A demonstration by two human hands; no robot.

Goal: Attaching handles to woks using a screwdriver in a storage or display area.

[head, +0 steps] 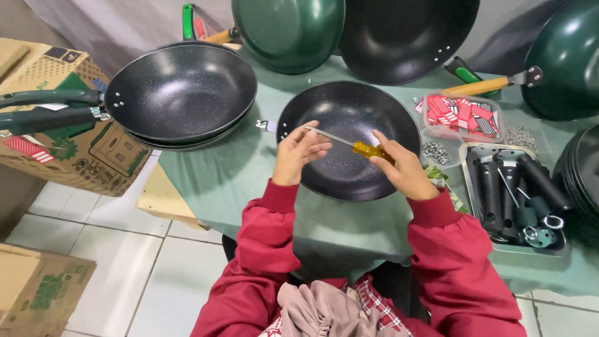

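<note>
Right hand [404, 170] clamped on the yellow-handled screwdriver [352, 145], left hand [298, 151] pinching its tip, over the handleless pan [349, 140] mid-desk [249, 181].

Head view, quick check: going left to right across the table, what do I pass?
Stacked pans → left hand → screwdriver → right hand → tray of black handles.

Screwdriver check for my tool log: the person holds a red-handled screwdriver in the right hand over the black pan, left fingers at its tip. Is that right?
Not quite: the screwdriver has a yellow handle, not red, as the head view shows. The rest holds: the right hand grips it over the black pan, with the left hand fingers at its tip.
</note>
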